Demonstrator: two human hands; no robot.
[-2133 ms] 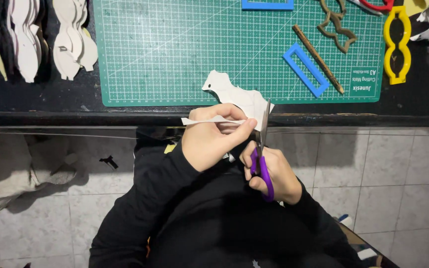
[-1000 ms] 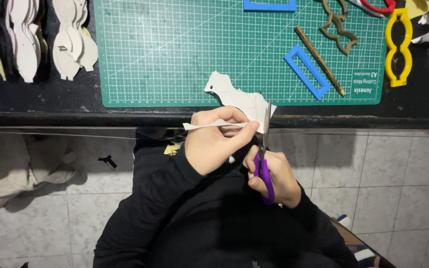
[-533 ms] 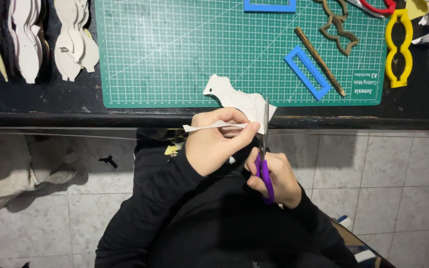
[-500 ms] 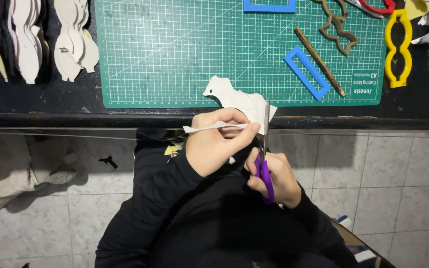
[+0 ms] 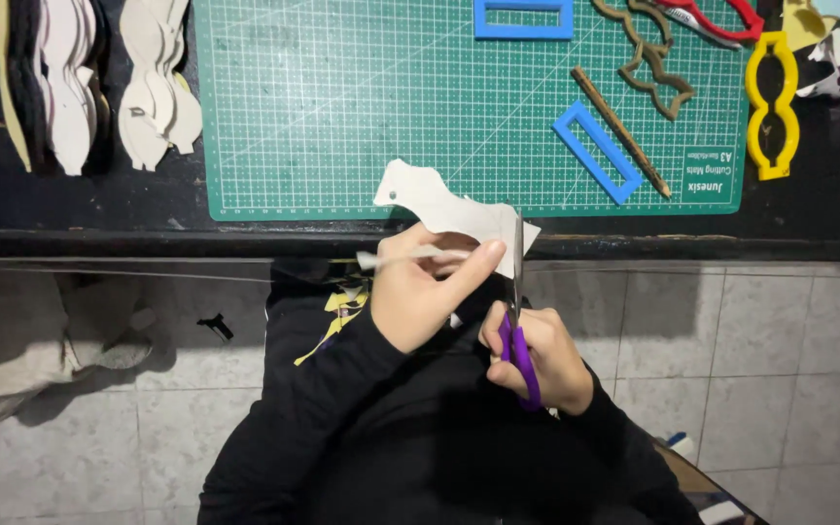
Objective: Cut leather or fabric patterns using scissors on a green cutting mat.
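- Left hand pinches the pale cardboard cutout, held over the surface's near edge.
- Right hand, at 4 o'clock of the left, grips purple-handled scissors; blades reach into the cutout.
- Green cutting mat lies at 12 o'clock.

Matt card cutout, purple plastic-handled metal scissors

Evenly lit from above, moderately bright, no harsh glare. Sharp across the green mat, grid lines crisp. Dim along the black table, with stacked cutouts partly lost in shadow. Soft shadow on the tiled floor under the table edge. Dark sleeves nearly featureless. Slight softness at the paper strip.
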